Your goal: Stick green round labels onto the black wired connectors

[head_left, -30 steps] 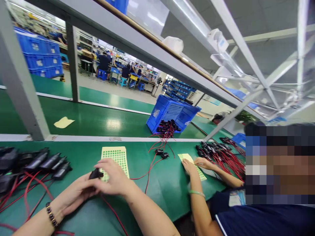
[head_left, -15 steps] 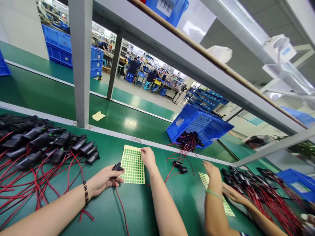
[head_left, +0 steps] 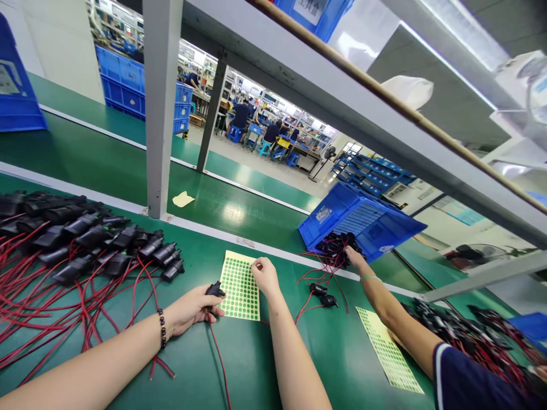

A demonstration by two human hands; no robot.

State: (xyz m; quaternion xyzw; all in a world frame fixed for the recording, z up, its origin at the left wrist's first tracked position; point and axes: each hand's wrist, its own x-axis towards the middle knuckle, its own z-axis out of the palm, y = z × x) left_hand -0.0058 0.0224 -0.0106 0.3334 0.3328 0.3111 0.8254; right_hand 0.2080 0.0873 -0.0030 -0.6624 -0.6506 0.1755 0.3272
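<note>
My left hand (head_left: 197, 307) grips a small black cylindrical part (head_left: 216, 289) with a thin red wire hanging down from it. This part is beside the left edge of a pale yellow sheet of round green stickers (head_left: 240, 287), which lies flat on the green bench. At the sheet's upper right, my right hand (head_left: 265, 276) has its fingertips pinched together on the surface. Whatever is between those fingertips is too small or hidden to make out. Two more black wired parts (head_left: 322, 296) lie to the right of my right forearm.
A large pile of black wired parts (head_left: 85, 239) covers the bench's left. Beyond the ledge, a tilted blue crate (head_left: 367, 216) holds more; a co-worker's hand (head_left: 354, 257) reaches into it. Another sticker sheet (head_left: 391, 353) lies at right. A grey post (head_left: 158, 114) stands behind the pile.
The co-worker's arm has moved from the right-hand sticker sheet to the parts in the blue crate. My hands keep about the same positions at my sheet. The whole view has shifted slightly.
</note>
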